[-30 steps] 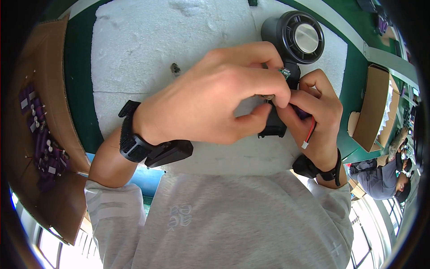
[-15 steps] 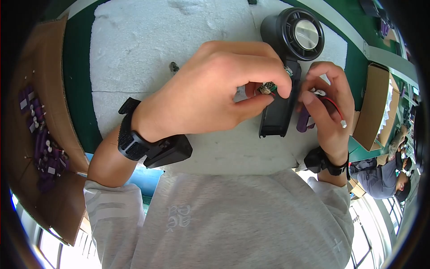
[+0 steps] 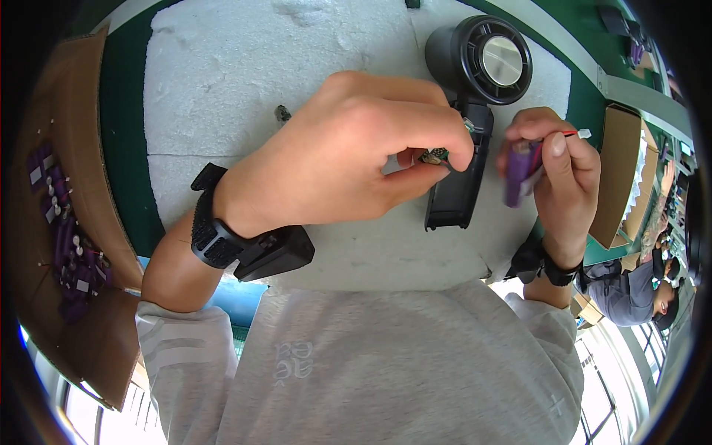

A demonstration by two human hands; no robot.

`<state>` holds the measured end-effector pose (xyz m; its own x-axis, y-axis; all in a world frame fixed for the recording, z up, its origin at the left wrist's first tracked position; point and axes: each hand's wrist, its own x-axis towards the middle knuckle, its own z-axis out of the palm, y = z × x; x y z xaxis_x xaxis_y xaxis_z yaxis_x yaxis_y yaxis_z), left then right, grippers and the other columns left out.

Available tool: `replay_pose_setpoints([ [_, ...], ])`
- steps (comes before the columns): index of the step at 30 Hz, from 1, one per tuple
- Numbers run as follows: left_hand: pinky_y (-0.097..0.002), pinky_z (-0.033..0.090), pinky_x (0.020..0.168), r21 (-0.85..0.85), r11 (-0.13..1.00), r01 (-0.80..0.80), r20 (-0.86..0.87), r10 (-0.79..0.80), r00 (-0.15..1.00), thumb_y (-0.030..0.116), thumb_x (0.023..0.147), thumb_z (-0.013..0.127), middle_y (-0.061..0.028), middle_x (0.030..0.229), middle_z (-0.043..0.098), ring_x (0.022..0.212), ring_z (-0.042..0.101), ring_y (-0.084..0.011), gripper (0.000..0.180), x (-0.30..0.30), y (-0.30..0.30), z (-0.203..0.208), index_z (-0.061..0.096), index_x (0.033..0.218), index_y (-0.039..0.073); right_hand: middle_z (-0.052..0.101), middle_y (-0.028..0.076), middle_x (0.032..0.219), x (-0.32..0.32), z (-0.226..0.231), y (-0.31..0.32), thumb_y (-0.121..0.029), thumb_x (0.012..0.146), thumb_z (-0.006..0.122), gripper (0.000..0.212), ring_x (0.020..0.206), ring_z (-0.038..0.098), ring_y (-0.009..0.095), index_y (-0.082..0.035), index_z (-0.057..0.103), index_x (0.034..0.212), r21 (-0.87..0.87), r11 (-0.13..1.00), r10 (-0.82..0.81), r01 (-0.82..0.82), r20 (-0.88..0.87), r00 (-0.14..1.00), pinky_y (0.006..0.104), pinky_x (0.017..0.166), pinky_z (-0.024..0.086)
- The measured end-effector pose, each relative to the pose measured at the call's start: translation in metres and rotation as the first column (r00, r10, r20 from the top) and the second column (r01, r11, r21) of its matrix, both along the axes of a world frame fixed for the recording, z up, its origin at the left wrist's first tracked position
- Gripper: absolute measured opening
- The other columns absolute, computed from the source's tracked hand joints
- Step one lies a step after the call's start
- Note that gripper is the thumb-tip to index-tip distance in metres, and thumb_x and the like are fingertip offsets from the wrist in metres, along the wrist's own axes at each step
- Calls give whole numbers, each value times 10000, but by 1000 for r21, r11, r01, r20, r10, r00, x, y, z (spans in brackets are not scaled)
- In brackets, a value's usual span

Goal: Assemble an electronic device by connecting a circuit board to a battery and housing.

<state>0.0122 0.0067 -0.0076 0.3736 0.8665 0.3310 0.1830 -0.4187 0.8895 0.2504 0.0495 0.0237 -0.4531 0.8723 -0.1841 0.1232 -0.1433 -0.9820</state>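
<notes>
A black handheld fan [image 3: 475, 59] lies on the foam with its round head at the far end and its open handle shell [image 3: 451, 199] pointing toward me. My left hand [image 3: 356, 148] reaches over that handle, thumb and fingers pinching a small green circuit board [image 3: 434, 156]. The fingers hide part of the board. To the right of the handle, my right hand [image 3: 569, 174] grips a purple cylindrical battery [image 3: 518, 176], slightly blurred. From the same hand a red wire runs out to a white connector [image 3: 584, 133].
White foam [image 3: 222, 74] covers the green worktop, with a small dark piece [image 3: 282, 113] on it. At left, a cardboard box [image 3: 119, 222] holds several purple batteries [image 3: 70, 252]. Another cardboard box [image 3: 614, 170] stands at right, and a person [image 3: 630, 297] sits beyond.
My right hand has shifted slightly right and turned the battery into fuller view. The connector, which hung below the fingers, now points up and right. My left hand has barely moved.
</notes>
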Motion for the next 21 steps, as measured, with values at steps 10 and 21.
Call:
replay_pose_setpoints([
  [10,-238,458,520,-81,997,-8,90,15,996,-50,689,755,-61,788,636,641,596,-136,197,3,-1,3,654,834,37,561,107,889,-14,4,-15,-57,877,609,160,625,538,115,63,680,954,480,817,98,-319,429,898,227,535,404],
  [21,-225,438,526,-128,992,-14,119,30,992,34,748,775,-56,776,646,639,586,-120,137,4,1,3,689,851,13,501,64,865,-19,-8,-17,-11,719,760,238,590,520,117,-25,727,954,731,594,-13,-336,426,905,240,471,399],
])
